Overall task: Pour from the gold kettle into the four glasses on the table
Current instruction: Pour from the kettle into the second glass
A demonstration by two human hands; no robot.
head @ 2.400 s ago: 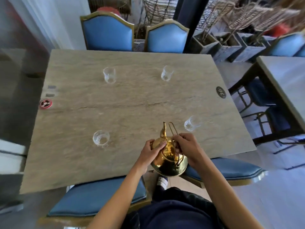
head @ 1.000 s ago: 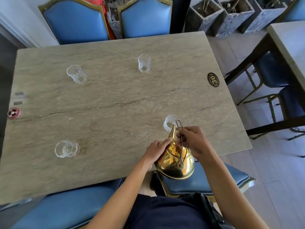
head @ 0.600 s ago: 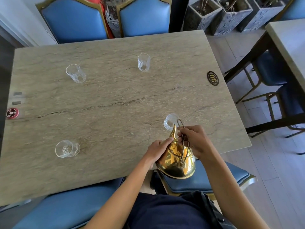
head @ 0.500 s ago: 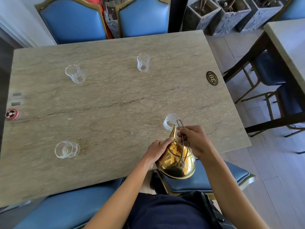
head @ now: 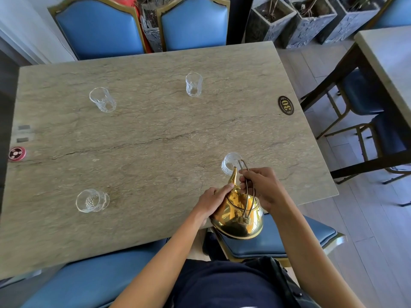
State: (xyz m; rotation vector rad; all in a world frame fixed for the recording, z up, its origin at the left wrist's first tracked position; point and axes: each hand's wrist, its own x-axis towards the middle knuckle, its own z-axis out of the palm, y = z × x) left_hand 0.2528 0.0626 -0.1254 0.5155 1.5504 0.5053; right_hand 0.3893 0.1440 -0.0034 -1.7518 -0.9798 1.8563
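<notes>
Gold polished metal kettle (head: 237, 213), tipped over the stone table's (head: 155, 138) near edge, spout above the nearest clear glass tumbler (head: 230, 162); your right hand (head: 262, 190) grips its wire handle, your left hand (head: 214, 197) steadies the slippery, probably heavy body. Four fragile glasses, one kettle.

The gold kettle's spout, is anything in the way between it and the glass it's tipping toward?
Nothing visible is. The gold kettle, held by the left hand and right hand, has its spout right at the nearest glass.
</notes>
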